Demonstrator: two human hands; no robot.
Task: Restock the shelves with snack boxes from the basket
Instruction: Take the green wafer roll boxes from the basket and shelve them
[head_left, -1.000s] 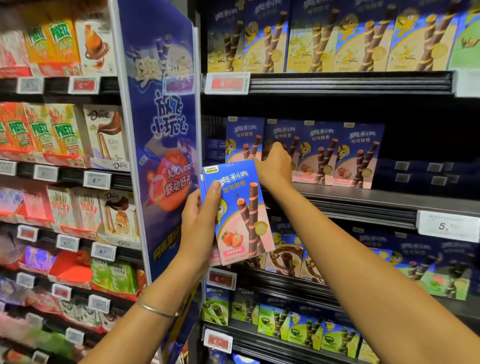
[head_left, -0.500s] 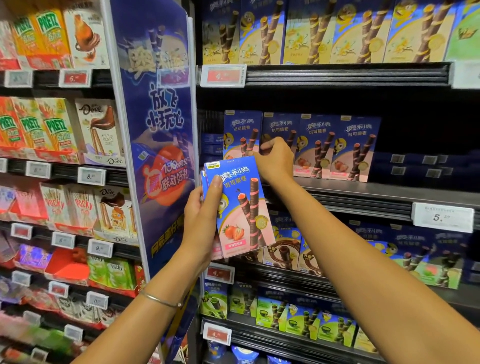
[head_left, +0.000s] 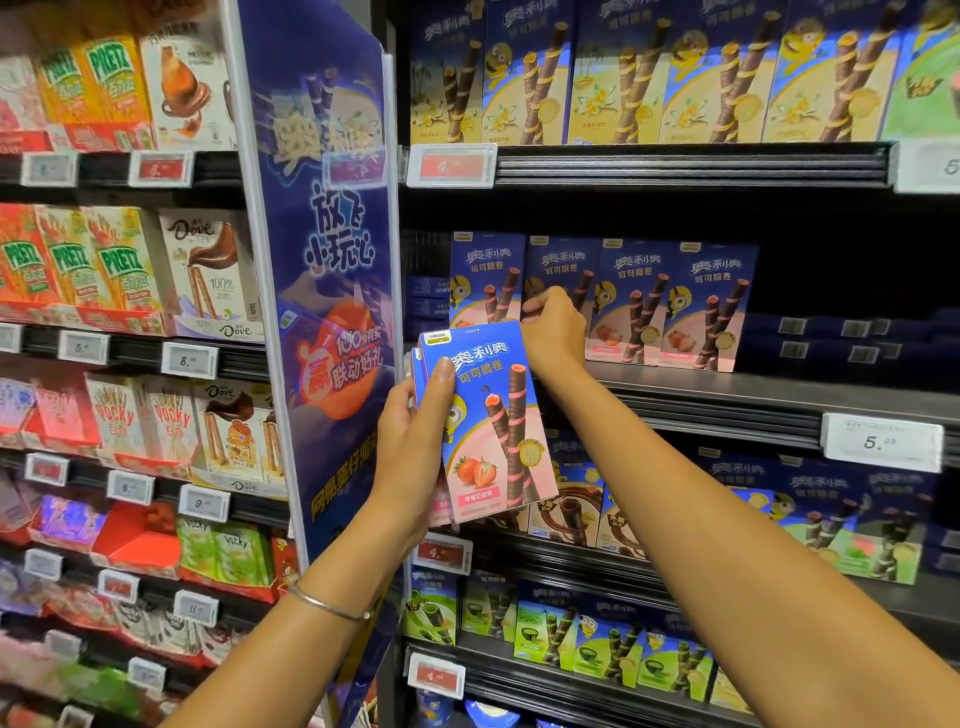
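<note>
My left hand (head_left: 415, 441) grips a small stack of blue-and-pink strawberry wafer-roll boxes (head_left: 488, 421), held upright in front of the shelf. My right hand (head_left: 553, 325) reaches to the middle shelf (head_left: 753, 389) and pinches the second box in the row of the same strawberry boxes (head_left: 675, 306) standing there. To the right of that row, the back of the shelf is dark, with low dark boxes (head_left: 831, 343). No basket is in view.
A blue promotional divider panel (head_left: 322, 291) stands out between the two shelf bays, just left of my left hand. Vanilla boxes (head_left: 649, 73) fill the shelf above; chocolate and green boxes (head_left: 597, 639) fill those below. Pretz and Pocky boxes (head_left: 104, 260) line the left bay.
My right hand has drawn back slightly on the shelf box and shifted its pinch. My left hand with the stack has stayed almost still.
</note>
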